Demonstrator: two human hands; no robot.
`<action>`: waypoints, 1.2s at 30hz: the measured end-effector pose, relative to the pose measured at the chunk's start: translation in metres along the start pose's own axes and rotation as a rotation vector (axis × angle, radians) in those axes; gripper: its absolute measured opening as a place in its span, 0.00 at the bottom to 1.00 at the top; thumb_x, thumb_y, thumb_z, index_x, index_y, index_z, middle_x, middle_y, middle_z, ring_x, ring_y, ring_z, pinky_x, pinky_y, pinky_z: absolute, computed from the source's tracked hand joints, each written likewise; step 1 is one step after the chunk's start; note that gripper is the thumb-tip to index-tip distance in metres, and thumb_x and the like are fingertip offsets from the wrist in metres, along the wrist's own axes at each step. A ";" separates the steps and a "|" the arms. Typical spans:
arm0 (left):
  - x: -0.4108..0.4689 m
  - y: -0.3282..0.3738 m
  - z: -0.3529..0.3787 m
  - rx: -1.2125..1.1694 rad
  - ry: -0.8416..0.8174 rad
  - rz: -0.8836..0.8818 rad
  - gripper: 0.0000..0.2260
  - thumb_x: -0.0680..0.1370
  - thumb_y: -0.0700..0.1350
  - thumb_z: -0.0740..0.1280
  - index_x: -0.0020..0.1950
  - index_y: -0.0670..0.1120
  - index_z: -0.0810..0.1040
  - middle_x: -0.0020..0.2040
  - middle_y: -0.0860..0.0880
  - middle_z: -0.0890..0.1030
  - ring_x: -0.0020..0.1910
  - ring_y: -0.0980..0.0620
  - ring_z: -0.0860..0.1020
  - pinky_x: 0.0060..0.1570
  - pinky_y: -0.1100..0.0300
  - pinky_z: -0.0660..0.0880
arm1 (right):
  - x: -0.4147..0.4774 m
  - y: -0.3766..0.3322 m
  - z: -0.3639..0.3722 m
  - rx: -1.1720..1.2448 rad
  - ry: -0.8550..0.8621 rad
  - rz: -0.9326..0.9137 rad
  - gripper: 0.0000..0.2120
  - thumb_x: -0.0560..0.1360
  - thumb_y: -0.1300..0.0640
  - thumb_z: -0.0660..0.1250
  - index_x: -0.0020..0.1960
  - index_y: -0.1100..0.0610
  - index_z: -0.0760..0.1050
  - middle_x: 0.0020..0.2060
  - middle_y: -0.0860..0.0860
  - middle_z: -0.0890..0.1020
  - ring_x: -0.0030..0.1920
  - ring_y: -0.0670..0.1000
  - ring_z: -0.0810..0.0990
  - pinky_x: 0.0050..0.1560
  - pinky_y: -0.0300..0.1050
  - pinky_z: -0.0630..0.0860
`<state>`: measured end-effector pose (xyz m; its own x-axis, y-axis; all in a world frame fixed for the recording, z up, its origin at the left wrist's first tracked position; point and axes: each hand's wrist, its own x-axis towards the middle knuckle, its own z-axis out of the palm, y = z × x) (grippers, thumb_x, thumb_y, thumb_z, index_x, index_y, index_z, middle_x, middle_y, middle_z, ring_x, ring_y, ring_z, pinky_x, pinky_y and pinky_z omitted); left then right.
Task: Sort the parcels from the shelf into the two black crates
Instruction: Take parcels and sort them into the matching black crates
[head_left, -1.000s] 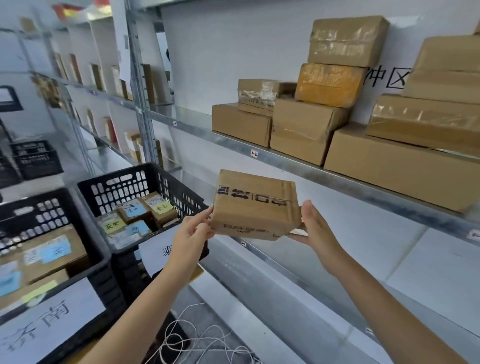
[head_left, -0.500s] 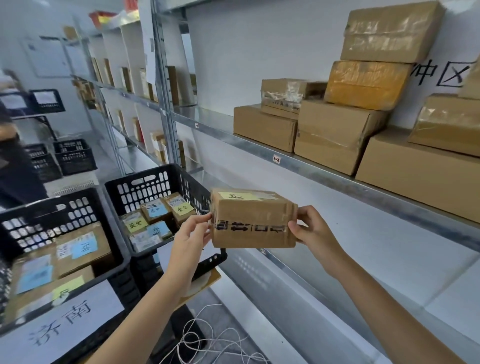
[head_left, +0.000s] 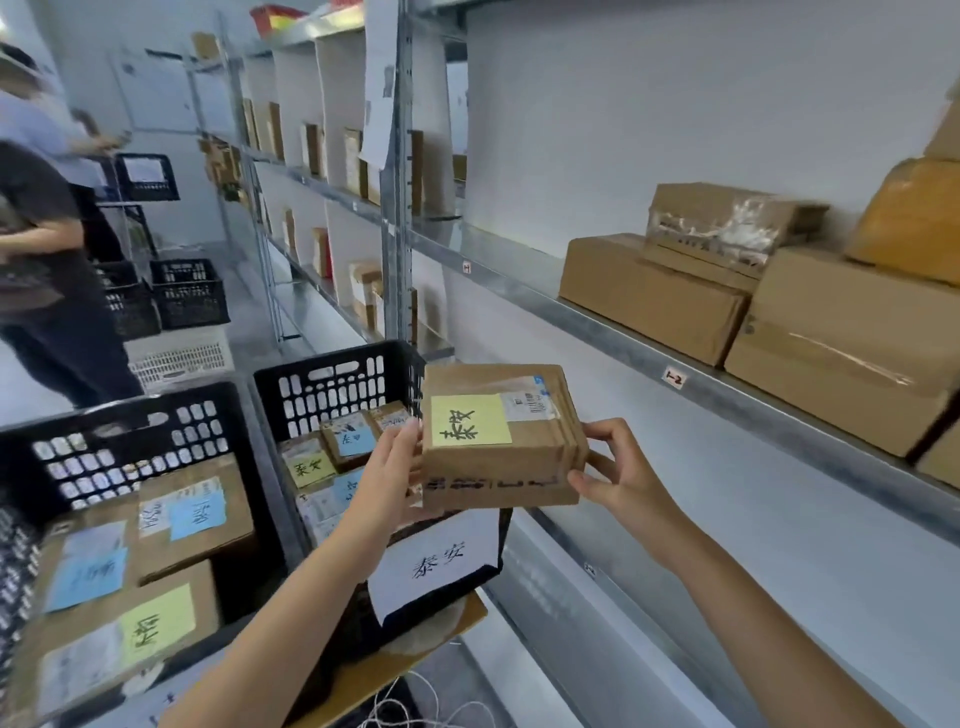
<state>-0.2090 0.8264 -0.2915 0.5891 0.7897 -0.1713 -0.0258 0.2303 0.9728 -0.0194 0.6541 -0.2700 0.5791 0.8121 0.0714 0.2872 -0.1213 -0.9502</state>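
A small cardboard parcel with a yellow handwritten note on top is in the air between both hands. My left hand grips its left side and my right hand pinches its right end. It hovers over the near right corner of the right black crate, which holds several small labelled parcels and carries a white paper sign on its front. The left black crate holds larger boxes with blue and yellow notes. More cardboard parcels are stacked on the metal shelf at the right.
Two people stand in the aisle at the far left beside more black crates and a white basket. Shelving with upright parcels runs down the aisle. A white cord lies on the floor below the crates.
The parcel has been tilted so that its top with the yellow note faces me, and it has shifted left toward the right crate. My view has swung left.
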 end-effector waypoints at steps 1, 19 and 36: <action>0.009 0.003 -0.006 -0.019 -0.003 -0.020 0.17 0.80 0.63 0.58 0.61 0.56 0.75 0.59 0.48 0.80 0.55 0.47 0.80 0.47 0.42 0.82 | 0.010 0.000 0.006 -0.004 -0.008 0.004 0.19 0.77 0.64 0.70 0.60 0.48 0.67 0.65 0.37 0.72 0.63 0.37 0.73 0.60 0.41 0.73; 0.103 0.035 -0.135 -0.068 0.043 -0.023 0.14 0.77 0.56 0.66 0.59 0.51 0.79 0.62 0.40 0.73 0.60 0.41 0.74 0.49 0.45 0.82 | 0.154 -0.026 0.113 0.034 -0.086 0.166 0.21 0.81 0.40 0.57 0.58 0.56 0.75 0.53 0.55 0.81 0.53 0.52 0.82 0.48 0.55 0.83; 0.183 0.038 -0.159 0.167 0.162 -0.049 0.18 0.68 0.62 0.68 0.51 0.54 0.85 0.54 0.43 0.84 0.58 0.37 0.79 0.53 0.44 0.81 | 0.280 -0.013 0.135 0.001 -0.710 0.476 0.30 0.72 0.35 0.66 0.60 0.59 0.79 0.52 0.60 0.85 0.53 0.58 0.84 0.58 0.56 0.80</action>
<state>-0.2308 1.0698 -0.3105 0.4491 0.8638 -0.2285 0.1418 0.1836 0.9727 0.0359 0.9601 -0.2787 0.0218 0.8401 -0.5420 0.1334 -0.5398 -0.8312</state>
